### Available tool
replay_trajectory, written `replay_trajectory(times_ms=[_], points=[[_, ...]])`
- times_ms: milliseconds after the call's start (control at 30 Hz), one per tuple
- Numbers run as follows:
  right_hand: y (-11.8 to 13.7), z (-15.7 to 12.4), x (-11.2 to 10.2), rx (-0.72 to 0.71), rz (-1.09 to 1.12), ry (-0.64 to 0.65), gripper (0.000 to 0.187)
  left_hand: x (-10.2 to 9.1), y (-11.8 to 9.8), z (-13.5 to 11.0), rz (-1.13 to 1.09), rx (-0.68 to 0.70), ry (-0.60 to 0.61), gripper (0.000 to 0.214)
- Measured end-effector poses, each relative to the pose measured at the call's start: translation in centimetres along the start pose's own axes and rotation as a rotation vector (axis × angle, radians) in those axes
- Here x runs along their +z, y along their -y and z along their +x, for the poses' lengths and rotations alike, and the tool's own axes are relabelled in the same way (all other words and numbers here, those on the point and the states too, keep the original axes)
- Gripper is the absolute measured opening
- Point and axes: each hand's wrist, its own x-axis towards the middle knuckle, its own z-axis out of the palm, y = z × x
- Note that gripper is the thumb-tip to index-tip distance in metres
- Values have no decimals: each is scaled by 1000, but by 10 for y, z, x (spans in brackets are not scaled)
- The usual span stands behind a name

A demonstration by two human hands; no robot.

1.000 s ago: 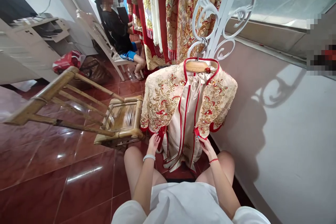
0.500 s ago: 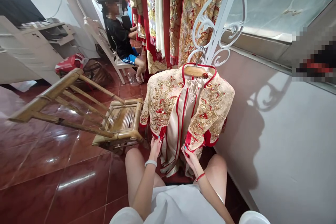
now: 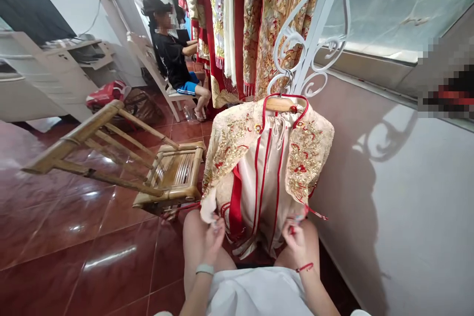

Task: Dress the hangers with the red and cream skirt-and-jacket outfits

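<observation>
In front of me an embroidered jacket, cream with gold beading and red trim, hangs on a wooden hanger. Between its parted front panels shows a cream satin skirt with red stripes and a tied drawstring at the top. My left hand is closed at the lower edge of the left panel, whose pale lining is partly turned out. Closed too, my right hand pinches the lower edge of the right panel; motion blurs the fingertips. A red cord sticks out beside that panel.
A white scrolled metal stand bears the hanger. To the left stands a bamboo chair on the red tiled floor. A white wall rises close on the right. Behind, a person sits near hanging embroidered garments.
Both hands have moved lower and farther apart, drawing the jacket's front panels outward. More of the striped skirt shows between them. The whole view has shifted slightly.
</observation>
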Motion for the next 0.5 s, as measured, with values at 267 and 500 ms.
replay_trajectory(times_ms=[267, 500], points=[[-44, 13, 52, 190, -188, -197, 54, 73, 99, -20, 73, -113, 150, 41], [-34, 12, 51, 159, -204, -205, 60, 73, 77, -25, 220, -86, 242, 39]])
